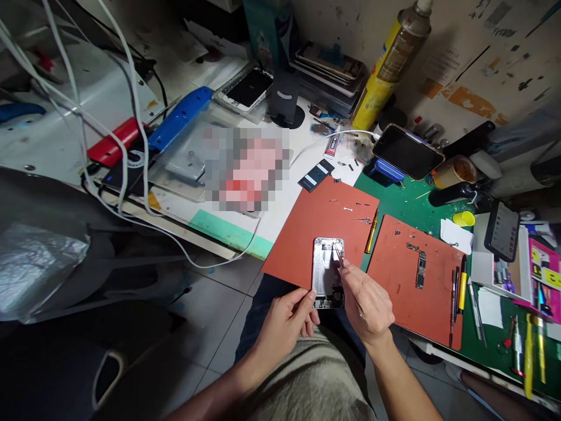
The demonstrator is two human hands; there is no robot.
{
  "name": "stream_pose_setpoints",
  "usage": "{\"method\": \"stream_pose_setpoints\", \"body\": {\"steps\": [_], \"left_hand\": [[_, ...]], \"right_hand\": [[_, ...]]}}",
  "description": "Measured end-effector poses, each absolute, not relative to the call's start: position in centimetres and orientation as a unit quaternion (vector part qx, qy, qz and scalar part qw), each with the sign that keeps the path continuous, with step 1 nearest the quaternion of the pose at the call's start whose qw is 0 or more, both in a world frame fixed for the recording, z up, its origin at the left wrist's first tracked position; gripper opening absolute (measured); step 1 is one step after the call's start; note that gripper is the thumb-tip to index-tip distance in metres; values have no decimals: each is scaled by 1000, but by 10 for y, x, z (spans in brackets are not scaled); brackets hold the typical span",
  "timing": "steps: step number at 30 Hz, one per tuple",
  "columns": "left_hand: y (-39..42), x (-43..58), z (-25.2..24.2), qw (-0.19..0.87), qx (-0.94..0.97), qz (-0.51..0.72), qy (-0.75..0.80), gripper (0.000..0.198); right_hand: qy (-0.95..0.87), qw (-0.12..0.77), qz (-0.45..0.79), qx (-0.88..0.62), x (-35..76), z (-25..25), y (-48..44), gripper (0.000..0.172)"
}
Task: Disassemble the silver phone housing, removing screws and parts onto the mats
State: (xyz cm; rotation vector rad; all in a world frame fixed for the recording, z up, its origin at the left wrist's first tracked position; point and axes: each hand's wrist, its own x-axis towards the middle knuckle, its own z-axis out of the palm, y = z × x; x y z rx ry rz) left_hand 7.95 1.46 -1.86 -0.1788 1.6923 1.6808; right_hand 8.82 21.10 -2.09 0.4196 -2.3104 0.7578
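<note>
An opened silver phone housing [326, 269] lies on the near edge of a red-brown mat [324, 225]. My left hand [287, 318] pinches the housing's lower left corner with thumb and fingers. My right hand [366, 301] is closed on thin tweezers [339, 257], whose tips reach into the upper part of the housing. A phone logic board [419, 268] rests on a second red-brown mat [421, 280] to the right.
A yellow-handled screwdriver [371, 231] lies between the mats. More tools [460, 289] line the right mat's edge on the green bench mat [407, 202]. A dark phone [407, 152], yellow spray can [390, 64], stacked phones [328, 67] and white cables [109, 146] stand further back.
</note>
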Motion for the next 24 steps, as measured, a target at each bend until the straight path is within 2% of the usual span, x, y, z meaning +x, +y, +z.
{"method": "stream_pose_setpoints", "body": {"steps": [13, 24], "left_hand": [[14, 80, -22, 360, -62, 643, 673, 52], [23, 79, -18, 351, -113, 616, 696, 53]], "right_hand": [[-911, 274, 227, 210, 98, -26, 214, 60], [-907, 298, 187, 229, 94, -18, 208, 51]]}}
